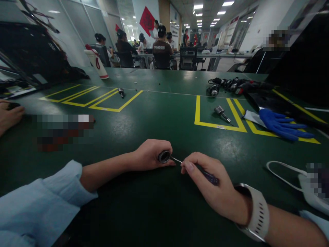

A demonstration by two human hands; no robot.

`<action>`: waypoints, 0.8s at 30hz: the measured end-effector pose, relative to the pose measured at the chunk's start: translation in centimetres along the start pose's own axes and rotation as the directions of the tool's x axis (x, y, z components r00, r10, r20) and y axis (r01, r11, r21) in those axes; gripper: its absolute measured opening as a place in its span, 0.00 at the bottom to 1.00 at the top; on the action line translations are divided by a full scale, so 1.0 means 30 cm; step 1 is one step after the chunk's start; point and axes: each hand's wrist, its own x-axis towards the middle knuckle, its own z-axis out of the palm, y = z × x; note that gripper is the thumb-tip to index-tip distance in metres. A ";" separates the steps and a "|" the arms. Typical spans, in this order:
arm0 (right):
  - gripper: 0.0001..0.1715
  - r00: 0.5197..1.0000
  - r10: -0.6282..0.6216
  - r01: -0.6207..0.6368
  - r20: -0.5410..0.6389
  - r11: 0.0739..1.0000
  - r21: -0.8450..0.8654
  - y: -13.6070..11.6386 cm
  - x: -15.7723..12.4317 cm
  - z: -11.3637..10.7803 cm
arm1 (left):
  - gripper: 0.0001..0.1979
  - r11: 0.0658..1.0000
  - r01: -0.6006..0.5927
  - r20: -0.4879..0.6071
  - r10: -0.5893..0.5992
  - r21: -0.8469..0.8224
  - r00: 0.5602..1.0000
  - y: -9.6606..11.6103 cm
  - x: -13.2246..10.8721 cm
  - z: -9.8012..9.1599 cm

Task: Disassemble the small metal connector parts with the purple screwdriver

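My left hand [151, 153] is closed around a dark metal ring-shaped part [163, 156], its round opening turned towards me. In my right hand [209, 175] is a screwdriver [211, 178] with a dark handle and a thin metal shaft. The shaft points left, and its tip is at the edge of the ring-shaped part; whether it goes inside is too small to tell. Farther off on the right, a metal spindle part [221, 112] lies inside a yellow taped box. A smaller metal part [121, 92] sits in a taped box on the left.
A blue glove [280, 123] and several dark tools with cables [226, 85] lie at the right on the green table [164, 113]. A white bag [97, 65] stands at the back left. Another person's hand [10, 115] holds a dark object at the left edge.
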 end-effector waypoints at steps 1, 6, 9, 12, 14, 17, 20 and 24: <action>0.13 1.000 0.014 -0.014 0.004 1.000 0.001 -0.001 0.000 0.001 | 0.10 1.000 -0.006 0.000 0.006 0.005 1.000 -0.002 -0.001 0.000; 0.15 0.980 0.196 -0.198 0.029 0.968 0.153 0.003 0.003 0.004 | 0.11 0.999 -0.014 -0.021 0.013 -0.029 1.000 -0.013 -0.004 0.003; 0.13 0.962 0.266 -0.270 0.060 0.900 0.343 0.019 0.005 0.013 | 0.12 0.996 -0.022 -0.074 0.016 -0.086 0.997 -0.019 -0.002 0.003; 0.12 0.940 0.327 -0.324 0.094 0.779 0.536 0.038 0.008 0.023 | 0.12 0.990 -0.040 -0.119 0.023 -0.136 0.993 -0.022 0.000 0.001; 0.11 0.924 0.364 -0.357 0.121 0.702 0.616 0.044 0.011 0.027 | 0.12 0.988 -0.042 -0.137 0.021 -0.151 0.990 -0.022 0.000 0.001; 0.10 0.904 0.403 -0.388 0.145 0.627 0.675 0.042 0.014 0.029 | 0.11 0.984 -0.046 -0.158 0.019 -0.170 0.987 -0.022 -0.001 0.001; 0.10 0.898 0.413 -0.391 0.153 0.588 0.708 0.035 0.015 0.029 | 0.11 0.977 -0.051 -0.183 0.013 -0.207 0.983 -0.024 -0.001 0.003; 0.09 0.897 0.419 -0.388 0.143 0.589 0.709 0.035 0.018 0.031 | 0.11 0.976 -0.060 -0.186 0.021 -0.207 0.982 -0.028 -0.002 0.007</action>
